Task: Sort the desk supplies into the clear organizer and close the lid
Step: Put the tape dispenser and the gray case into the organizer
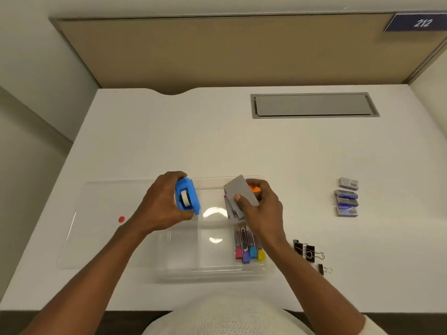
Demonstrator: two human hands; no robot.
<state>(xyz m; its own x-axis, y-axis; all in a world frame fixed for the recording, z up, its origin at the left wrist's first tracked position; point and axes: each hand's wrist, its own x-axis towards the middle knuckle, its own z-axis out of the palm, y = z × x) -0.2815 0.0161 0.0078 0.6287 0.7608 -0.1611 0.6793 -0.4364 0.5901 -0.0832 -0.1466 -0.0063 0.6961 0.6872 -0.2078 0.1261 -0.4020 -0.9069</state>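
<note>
Head view looks down on a white table (266, 151) with a clear organizer (212, 272) near its front edge. Nearest the person, the organizer's front right compartment holds four markers (248, 247) lying side by side, their caps pink, purple, blue and yellow toward the front; any print on their barrels is too small to read. The front left and middle compartments look bare apart from glare. Just right of the organizer, black binder clips (308, 252) lie on the table.

Farther in, the left hand (164, 206) has its fingers clenched around a blue tape dispenser (187, 198) with a white roll showing, held over the organizer's rear left part. The right hand (260, 209) grips a stack of grey cards (239, 197) over the rear right compartment, thumb pressed on top; purple letters at the lower edge read partly "CO", the rest hidden. An orange piece (255, 189) shows at the fingertips.

Left of the organizer its clear lid (96, 201) lies flat and open, bearing a red dot (121, 219). Well to the right, small staple boxes (347, 198) sit in a row, labels unreadable.

Beyond, a grey hatch (314, 105) is set into the table, and a blue sign (420, 22) reads "212".
</note>
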